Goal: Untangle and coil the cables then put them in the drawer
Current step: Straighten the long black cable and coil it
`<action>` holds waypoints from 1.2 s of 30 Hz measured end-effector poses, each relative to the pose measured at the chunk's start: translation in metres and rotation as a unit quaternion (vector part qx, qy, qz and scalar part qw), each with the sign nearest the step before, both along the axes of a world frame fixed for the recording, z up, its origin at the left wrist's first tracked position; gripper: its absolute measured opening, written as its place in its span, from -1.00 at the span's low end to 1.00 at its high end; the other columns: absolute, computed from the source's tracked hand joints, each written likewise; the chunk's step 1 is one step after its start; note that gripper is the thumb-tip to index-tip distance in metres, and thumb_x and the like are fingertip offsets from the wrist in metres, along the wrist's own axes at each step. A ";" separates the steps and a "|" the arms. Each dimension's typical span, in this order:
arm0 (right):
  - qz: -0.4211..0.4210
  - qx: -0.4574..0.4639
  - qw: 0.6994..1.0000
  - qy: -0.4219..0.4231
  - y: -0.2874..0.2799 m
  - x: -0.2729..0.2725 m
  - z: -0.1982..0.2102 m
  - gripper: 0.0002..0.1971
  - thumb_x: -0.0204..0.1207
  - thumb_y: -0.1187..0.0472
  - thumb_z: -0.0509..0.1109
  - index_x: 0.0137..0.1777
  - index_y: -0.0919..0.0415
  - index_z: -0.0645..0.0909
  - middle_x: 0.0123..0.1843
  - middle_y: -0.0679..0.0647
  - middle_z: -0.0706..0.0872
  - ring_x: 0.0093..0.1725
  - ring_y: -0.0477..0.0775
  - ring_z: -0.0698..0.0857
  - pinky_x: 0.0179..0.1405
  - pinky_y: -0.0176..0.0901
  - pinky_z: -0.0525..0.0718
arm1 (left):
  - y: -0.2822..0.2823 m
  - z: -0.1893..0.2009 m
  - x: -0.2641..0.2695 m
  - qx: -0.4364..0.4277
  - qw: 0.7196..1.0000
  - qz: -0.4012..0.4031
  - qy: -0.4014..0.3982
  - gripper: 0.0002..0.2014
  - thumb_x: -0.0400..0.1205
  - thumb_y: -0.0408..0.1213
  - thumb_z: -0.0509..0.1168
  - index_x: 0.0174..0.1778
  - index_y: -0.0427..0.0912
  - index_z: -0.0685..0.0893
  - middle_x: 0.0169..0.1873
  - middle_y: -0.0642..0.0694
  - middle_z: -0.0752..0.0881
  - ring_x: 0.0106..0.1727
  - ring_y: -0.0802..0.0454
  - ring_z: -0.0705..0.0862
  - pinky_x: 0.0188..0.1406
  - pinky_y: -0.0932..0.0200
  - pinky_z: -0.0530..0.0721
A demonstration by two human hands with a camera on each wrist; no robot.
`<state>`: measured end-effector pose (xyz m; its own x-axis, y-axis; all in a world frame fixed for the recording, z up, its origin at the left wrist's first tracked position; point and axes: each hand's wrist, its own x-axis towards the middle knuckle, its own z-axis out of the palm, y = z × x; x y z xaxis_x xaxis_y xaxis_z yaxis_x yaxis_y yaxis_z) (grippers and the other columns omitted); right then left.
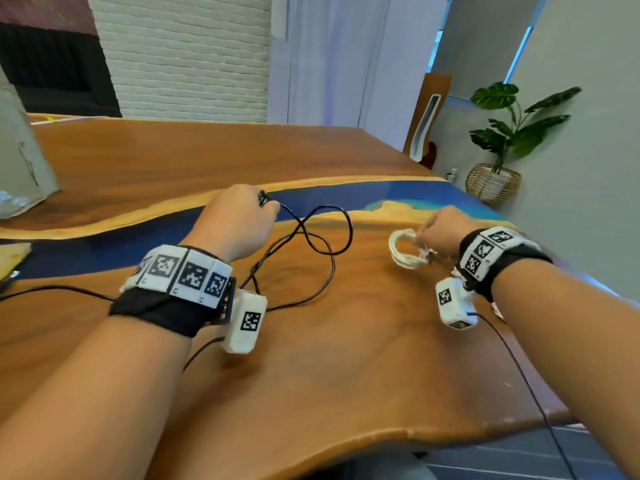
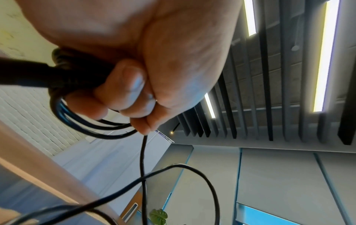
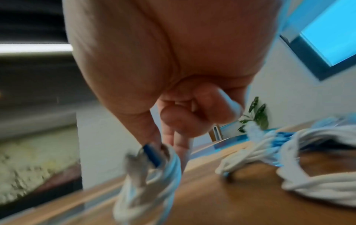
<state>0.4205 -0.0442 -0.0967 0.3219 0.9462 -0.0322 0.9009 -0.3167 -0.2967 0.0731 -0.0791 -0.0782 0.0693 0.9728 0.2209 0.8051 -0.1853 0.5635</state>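
On the wooden table [image 1: 346,368] my left hand [image 1: 242,216] makes a fist round several coiled loops of the black cable [image 1: 325,237]. The rest of that cable trails in loose crossing loops to the right. The left wrist view shows the fingers [image 2: 134,91] curled round the black cable [image 2: 92,129], with one strand hanging down. My right hand [image 1: 440,230] pinches the coiled white cable [image 1: 403,252], which lies on the table. In the blurred right wrist view the fingers [image 3: 173,121] hold a wrapped part of the white cable [image 3: 308,187]. No drawer is in view.
A grey bag [image 1: 20,150] stands at the far left, with a yellow cloth [image 1: 14,254] at the left edge. A potted plant [image 1: 498,133] in a basket sits past the table's right side. The table's front edge runs close below my forearms.
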 end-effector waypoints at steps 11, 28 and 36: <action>0.252 0.162 0.920 0.253 -0.018 -0.110 0.047 -0.51 0.65 -0.08 0.45 0.55 0.01 0.59 0.35 -0.09 0.74 0.33 -0.09 0.71 0.40 -0.06 0.63 | -0.014 0.009 0.003 -0.037 0.992 -0.038 -0.118 -0.63 0.79 -0.10 0.22 -0.33 -0.15 0.55 -0.53 -0.12 0.41 -0.51 -0.08 0.35 -0.45 0.01 0.40; 0.417 0.090 0.643 0.636 0.020 -0.224 0.048 -0.83 0.72 0.42 0.24 0.01 0.32 0.67 -0.25 0.28 0.59 -0.46 0.02 0.70 -0.45 -0.32 0.66 | -0.022 0.049 -0.064 -0.168 0.675 -0.270 -0.666 -0.61 0.77 -0.02 0.09 -0.27 -0.16 0.59 -0.63 0.08 0.10 -0.67 0.08 0.04 -0.46 0.20 0.46; 0.419 0.003 0.603 0.679 0.038 -0.224 0.033 -0.72 0.60 0.53 0.24 0.20 0.31 0.66 -0.12 0.27 0.59 -0.35 0.14 0.57 -0.37 0.06 0.70 | -0.012 0.049 -0.067 -0.117 0.533 -0.367 -0.753 -0.53 0.87 -0.16 -0.06 0.51 -0.45 0.47 -0.46 0.04 0.28 -0.52 0.09 0.25 -0.10 0.16 0.61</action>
<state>0.1965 -0.0064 -0.0636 -0.5889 0.7597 0.2758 -0.3307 0.0849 -0.9399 0.0060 -0.0912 -0.0297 0.3650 0.8191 0.4425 -0.8347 0.0773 0.5453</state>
